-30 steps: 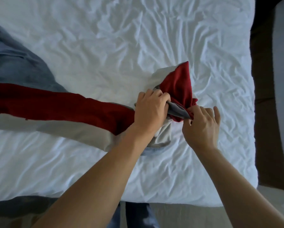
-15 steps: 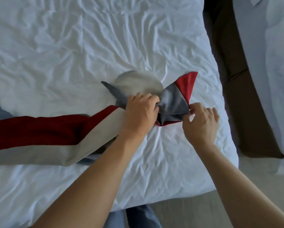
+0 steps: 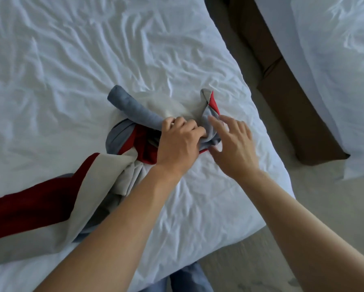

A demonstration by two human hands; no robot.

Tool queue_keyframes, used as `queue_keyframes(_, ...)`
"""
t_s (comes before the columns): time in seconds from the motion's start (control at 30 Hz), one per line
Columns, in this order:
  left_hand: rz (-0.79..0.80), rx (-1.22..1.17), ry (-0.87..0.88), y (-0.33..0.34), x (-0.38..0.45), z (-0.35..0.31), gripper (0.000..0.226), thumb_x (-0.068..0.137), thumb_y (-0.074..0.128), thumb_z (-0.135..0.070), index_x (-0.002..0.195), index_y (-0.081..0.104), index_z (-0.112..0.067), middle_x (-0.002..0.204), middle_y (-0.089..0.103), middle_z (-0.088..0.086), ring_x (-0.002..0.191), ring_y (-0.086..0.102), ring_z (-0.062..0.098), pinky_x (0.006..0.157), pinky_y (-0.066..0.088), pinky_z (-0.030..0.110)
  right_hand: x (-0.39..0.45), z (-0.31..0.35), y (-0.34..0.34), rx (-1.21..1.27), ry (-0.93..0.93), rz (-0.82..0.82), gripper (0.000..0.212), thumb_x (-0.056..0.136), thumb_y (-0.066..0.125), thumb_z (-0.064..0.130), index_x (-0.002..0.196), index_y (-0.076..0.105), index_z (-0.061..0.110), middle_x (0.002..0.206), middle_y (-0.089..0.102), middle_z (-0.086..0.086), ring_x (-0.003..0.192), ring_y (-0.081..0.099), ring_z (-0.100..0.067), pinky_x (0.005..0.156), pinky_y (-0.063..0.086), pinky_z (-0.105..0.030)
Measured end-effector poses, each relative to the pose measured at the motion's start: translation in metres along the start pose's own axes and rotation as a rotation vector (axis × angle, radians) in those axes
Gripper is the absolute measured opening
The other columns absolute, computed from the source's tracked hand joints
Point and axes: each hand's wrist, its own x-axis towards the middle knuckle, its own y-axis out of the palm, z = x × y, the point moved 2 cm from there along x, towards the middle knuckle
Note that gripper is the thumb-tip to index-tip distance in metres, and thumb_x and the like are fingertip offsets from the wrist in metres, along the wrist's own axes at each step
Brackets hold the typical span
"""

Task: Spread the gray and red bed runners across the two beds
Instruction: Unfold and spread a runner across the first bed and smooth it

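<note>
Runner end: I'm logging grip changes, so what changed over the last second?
The right hand let go of the runner and now hovers open beside its bunched tip. The twisted end was turned, so gray now shows where red did. The left hand still grips the runner on the bed.

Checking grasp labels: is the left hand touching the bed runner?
Touching. Head view shows the left hand with fingers curled around the bunched bed runner.

The bed runner [image 3: 50, 199] lies bunched on the near bed [image 3: 92, 60], running off to the left. Both hands sit on its right end, near the bed's right edge. Another bed [image 3: 334, 70], maybe the second one, stands further right, across the floor [image 3: 303, 197].
</note>
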Motion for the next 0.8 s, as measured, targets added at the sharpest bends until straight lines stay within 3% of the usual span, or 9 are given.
queue_keyframes(0.1,-0.064,-0.011,0.037,0.002,0.002,0.004,0.015,0.09,0.055,-0.03,0.091,0.069,-0.025,0.092,0.064,-0.006,0.092,0.057,0.022,0.092,0.031,0.037,0.013,0.011,0.011,-0.047,-0.056,-0.012,0.035,0.084,0.074,0.027,0.118,0.067,0.017,0.134,0.056,-0.008,0.129,0.048,-0.03,0.112,0.033,-0.052)
queue_keyframes(0.17,-0.063,0.0,0.004,0.003,0.003,0.016,0.019,0.086,0.059,-0.029,0.104,0.066,-0.026,0.104,0.062,-0.005,0.102,0.054,0.022,0.096,0.032,0.039,0.025,0.006,0.011,-0.1,0.022,-0.049,0.021,0.086,0.066,0.024,0.103,0.071,0.014,0.125,0.062,-0.006,0.127,0.049,-0.028,0.12,0.021,-0.053)
queue_keyframes(0.23,-0.021,0.052,-0.078,0.004,0.004,0.029,0.04,0.077,0.067,-0.023,0.117,0.06,-0.025,0.119,0.058,-0.001,0.115,0.051,0.023,0.102,0.031,0.042,0.035,-0.011,0.006,-0.146,0.191,-0.091,0.02,0.084,0.059,0.02,0.096,0.072,0.01,0.111,0.066,-0.009,0.117,0.054,-0.029,0.124,0.008,-0.052)
queue_keyframes(0.3,0.047,0.117,-0.172,0.004,0.006,0.045,0.057,0.074,0.071,-0.02,0.128,0.053,-0.022,0.134,0.051,0.004,0.127,0.045,0.027,0.107,0.03,0.047,0.039,-0.036,-0.004,-0.184,0.408,-0.127,0.022,0.083,0.055,0.02,0.089,0.072,0.006,0.101,0.068,-0.013,0.108,0.057,-0.033,0.124,0.008,-0.053)
queue_keyframes(0.4,0.087,0.155,-0.275,0.005,0.012,0.072,0.061,0.076,0.069,-0.019,0.133,0.048,-0.022,0.145,0.041,0.008,0.137,0.036,0.031,0.11,0.028,0.049,0.035,-0.061,-0.011,-0.165,0.589,-0.103,0.025,0.085,0.054,0.023,0.087,0.072,0.006,0.104,0.066,-0.011,0.111,0.054,-0.032,0.124,0.007,-0.051)
queue_keyframes(0.5,0.081,0.141,-0.308,0.007,0.028,0.086,0.043,0.079,0.067,-0.015,0.12,0.059,-0.025,0.133,0.05,0.004,0.127,0.044,0.026,0.103,0.03,0.043,0.039,-0.053,0.0,-0.159,0.468,-0.076,0.024,0.084,0.059,0.024,0.1,0.07,0.009,0.113,0.064,-0.009,0.118,0.051,-0.031,0.124,0.006,-0.054)
queue_keyframes(0.63,0.086,0.056,-0.252,0.014,0.049,0.08,0.018,0.082,0.066,-0.015,0.096,0.069,-0.026,0.109,0.057,-0.002,0.104,0.052,0.024,0.091,0.035,0.039,0.055,-0.021,0.021,-0.077,0.231,-0.033,0.058,0.077,0.07,0.025,0.134,0.055,0.019,0.133,0.056,-0.005,0.131,0.044,-0.028,0.123,0.005,-0.056)
queue_keyframes(0.73,0.062,-0.047,-0.201,0.021,0.066,0.068,0.019,0.08,0.066,-0.013,0.095,0.071,-0.023,0.105,0.058,0.0,0.1,0.053,0.026,0.083,0.038,0.039,0.066,0.002,0.035,-0.058,0.075,-0.038,0.062,0.076,0.074,0.028,0.135,0.056,0.02,0.13,0.06,-0.004,0.128,0.049,-0.028,0.122,0.01,-0.056)
queue_keyframes(0.8,0.025,-0.091,-0.121,0.028,0.076,0.056,0.016,0.082,0.064,-0.016,0.094,0.072,-0.022,0.105,0.061,0.0,0.101,0.055,0.026,0.083,0.04,0.039,0.073,0.007,0.043,-0.042,0.033,-0.068,0.05,0.08,0.07,0.031,0.127,0.061,0.019,0.119,0.066,0.001,0.121,0.054,-0.024,0.122,0.014,-0.053)
